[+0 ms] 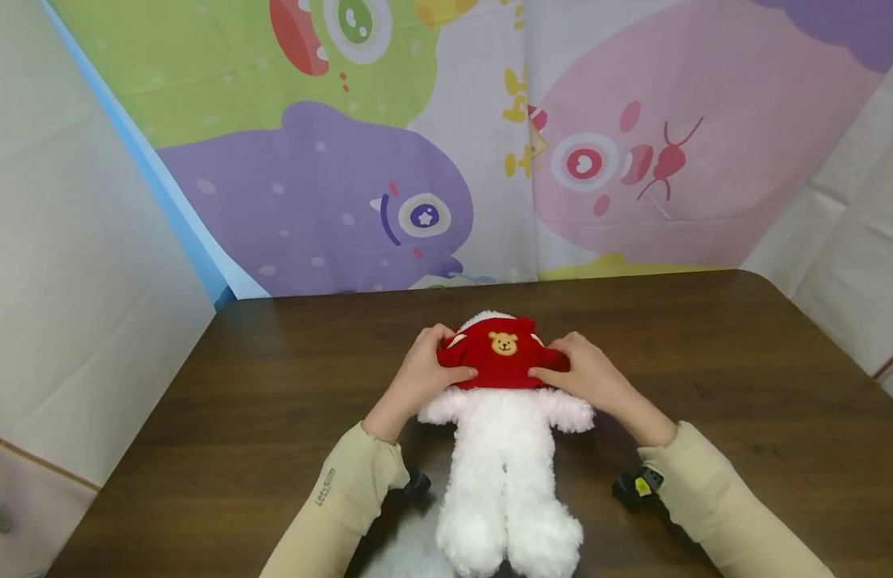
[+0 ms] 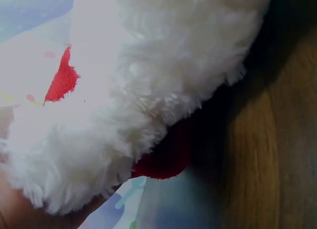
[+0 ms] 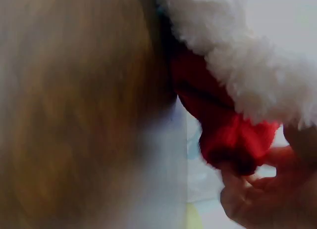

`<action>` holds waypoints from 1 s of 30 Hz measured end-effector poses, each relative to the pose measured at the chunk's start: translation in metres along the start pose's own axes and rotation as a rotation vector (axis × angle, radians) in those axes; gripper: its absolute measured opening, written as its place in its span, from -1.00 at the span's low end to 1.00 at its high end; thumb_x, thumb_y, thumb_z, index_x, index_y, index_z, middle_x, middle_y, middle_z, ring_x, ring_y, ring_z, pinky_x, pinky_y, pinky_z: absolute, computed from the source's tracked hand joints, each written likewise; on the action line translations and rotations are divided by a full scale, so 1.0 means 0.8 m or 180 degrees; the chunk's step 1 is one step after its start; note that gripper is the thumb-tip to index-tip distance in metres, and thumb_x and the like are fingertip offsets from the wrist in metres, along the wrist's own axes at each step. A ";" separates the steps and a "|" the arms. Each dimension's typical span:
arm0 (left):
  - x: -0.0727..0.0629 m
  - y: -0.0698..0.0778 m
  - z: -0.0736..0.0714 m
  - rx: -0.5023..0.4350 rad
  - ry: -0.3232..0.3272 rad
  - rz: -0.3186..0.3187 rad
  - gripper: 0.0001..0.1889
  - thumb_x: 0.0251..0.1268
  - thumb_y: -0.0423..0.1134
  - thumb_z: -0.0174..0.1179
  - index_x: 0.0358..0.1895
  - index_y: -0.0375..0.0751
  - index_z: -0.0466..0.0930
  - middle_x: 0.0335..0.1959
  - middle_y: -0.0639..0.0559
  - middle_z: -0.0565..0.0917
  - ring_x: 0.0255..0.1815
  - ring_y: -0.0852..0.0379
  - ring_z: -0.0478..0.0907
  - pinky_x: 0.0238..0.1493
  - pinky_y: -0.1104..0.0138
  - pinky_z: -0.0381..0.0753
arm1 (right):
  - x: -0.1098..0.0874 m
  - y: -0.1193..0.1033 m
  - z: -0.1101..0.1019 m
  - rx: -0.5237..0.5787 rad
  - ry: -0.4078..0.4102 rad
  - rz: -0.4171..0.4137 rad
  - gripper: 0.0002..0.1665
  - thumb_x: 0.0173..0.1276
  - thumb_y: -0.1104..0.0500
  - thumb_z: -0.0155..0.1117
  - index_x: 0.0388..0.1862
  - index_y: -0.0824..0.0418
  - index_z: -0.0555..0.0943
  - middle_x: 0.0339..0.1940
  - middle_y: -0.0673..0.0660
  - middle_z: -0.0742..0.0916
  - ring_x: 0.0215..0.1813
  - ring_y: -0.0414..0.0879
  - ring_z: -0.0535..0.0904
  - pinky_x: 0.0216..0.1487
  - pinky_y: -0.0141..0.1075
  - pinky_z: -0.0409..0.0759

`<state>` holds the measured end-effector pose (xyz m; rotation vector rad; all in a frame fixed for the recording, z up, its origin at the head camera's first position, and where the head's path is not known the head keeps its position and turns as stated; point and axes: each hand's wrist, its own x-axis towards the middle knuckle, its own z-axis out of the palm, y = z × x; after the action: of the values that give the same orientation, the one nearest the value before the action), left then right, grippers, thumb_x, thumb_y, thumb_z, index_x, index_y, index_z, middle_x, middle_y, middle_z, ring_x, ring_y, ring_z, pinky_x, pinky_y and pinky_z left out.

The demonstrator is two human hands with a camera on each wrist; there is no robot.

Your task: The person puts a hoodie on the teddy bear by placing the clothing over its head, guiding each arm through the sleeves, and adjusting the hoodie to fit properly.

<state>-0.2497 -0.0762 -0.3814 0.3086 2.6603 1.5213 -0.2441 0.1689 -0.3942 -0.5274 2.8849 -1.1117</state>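
Both arms stretch forward, the left forearm in its beige fabric sleeve (image 1: 338, 502) and the right forearm in a matching beige sleeve (image 1: 728, 498) slanting inward! The bare left hand (image 1: 423, 365) pinches, thumb pointing inward; the bare right hand (image 1: 589, 369) mirrors it.

L grip (image 1: 421, 365) & R grip (image 1: 589, 371) each hold a side of red sweater (image 1: 500, 369) btwn them, bear patch (image 1: 503, 343) facing up; sweater covers head end of white plush (image 1: 504, 449), arms just nearside of each grip, legs further nearside, on brn bench (image 1: 707, 345); cartoon backdrop (image 1: 331, 209) beyond both grips
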 end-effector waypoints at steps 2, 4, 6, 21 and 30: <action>0.000 0.000 -0.001 -0.0051 -0.0097 0.0020 -0.58 -0.01 -0.30 0.33 -0.09 -0.15 0.35 -0.02 -0.08 0.40 0.06 -0.05 0.39 0.00 0.16 0.51 | 0.002 0.003 -0.001 0.0145 -0.0032 -0.0258 -0.24 0.11 0.12 0.34 0.23 0.33 0.24 0.05 0.28 0.45 -0.20 0.01 0.45 -0.28 -0.24 0.57; -0.001 0.001 -0.001 -0.0099 -0.0126 0.0073 -0.57 -0.01 -0.32 0.32 -0.06 -0.12 0.35 0.00 -0.09 0.40 0.07 -0.06 0.39 0.01 0.14 0.51 | 0.004 0.006 -0.002 0.0424 -0.0115 -0.0438 -0.10 0.08 0.20 0.36 0.33 0.23 0.09 0.16 0.27 0.38 -0.12 0.03 0.44 -0.24 -0.26 0.58; -0.001 0.002 0.000 -0.0131 -0.0098 0.0116 -0.59 -0.02 -0.33 0.32 -0.08 -0.11 0.37 0.00 -0.09 0.41 0.07 -0.06 0.39 -0.02 0.15 0.52 | 0.006 0.009 -0.002 0.0682 -0.0159 -0.0557 -0.07 0.07 0.23 0.37 0.35 0.14 0.09 0.17 0.24 0.39 -0.12 0.03 0.44 -0.26 -0.30 0.58; 0.005 -0.014 -0.007 -0.1361 -0.0177 -0.0230 -0.75 0.08 -0.54 0.16 -0.22 -0.23 0.36 -0.03 -0.13 0.47 -0.01 -0.04 0.47 -0.14 0.23 0.59 | -0.006 -0.004 -0.023 0.1456 -0.0456 -0.1074 -0.18 0.07 0.42 0.30 0.30 0.10 0.23 0.23 0.13 0.40 -0.02 -0.05 0.45 -0.19 -0.22 0.61; 0.005 -0.006 -0.004 -0.1558 -0.0039 -0.0227 -0.80 0.11 -0.50 0.15 -0.24 -0.23 0.39 -0.07 -0.11 0.48 -0.03 -0.03 0.47 -0.14 0.25 0.59 | -0.007 -0.017 -0.012 0.0693 0.0397 -0.0310 -0.46 0.12 0.42 0.20 0.09 0.22 0.32 -0.05 0.28 0.59 -0.40 0.00 0.58 -0.48 -0.25 0.60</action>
<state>-0.2545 -0.0804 -0.3843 0.1863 2.1600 2.0560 -0.2360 0.1674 -0.3786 -0.6148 2.8143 -1.5018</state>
